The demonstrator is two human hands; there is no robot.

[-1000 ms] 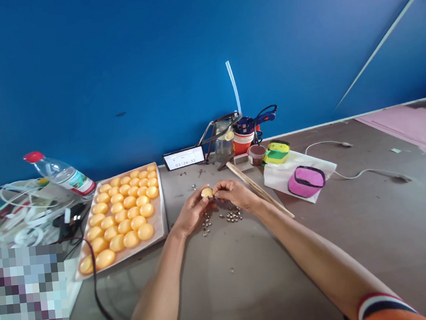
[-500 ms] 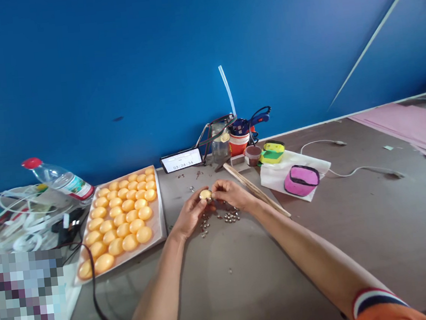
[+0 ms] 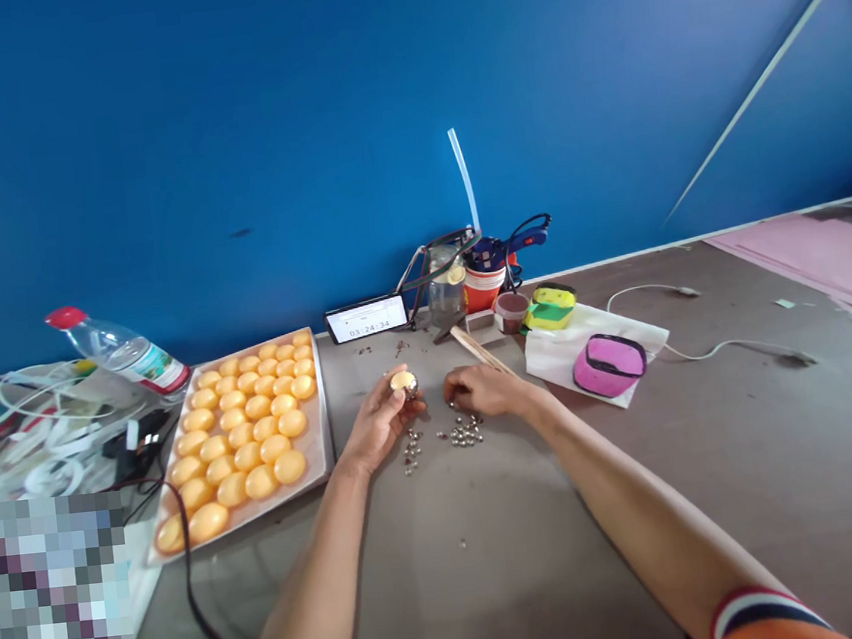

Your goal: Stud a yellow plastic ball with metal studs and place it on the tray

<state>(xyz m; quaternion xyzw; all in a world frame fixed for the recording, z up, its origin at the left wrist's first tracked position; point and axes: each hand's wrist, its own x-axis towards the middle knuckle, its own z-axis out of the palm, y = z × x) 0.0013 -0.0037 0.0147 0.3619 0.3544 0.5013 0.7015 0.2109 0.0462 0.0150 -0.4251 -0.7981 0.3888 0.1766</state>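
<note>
Right hand (image 3: 478, 392) dropped onto beads (image 3: 465, 433), grip unclear; left hand (image 3: 380, 424) pinches yellow cap (image 3: 403, 381) near tray (image 3: 324, 420) edge.

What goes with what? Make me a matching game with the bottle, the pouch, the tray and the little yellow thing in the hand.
Things:
1. bottle
2. pouch
3. tray
4. small yellow piece

Places and states:
A. held in the left hand
B. pink, on the white sheet
C. filled with yellow rounds
D. tilted, at the far left

Right pairs: 1-D, 2-B, 3-C, 4-A
</note>
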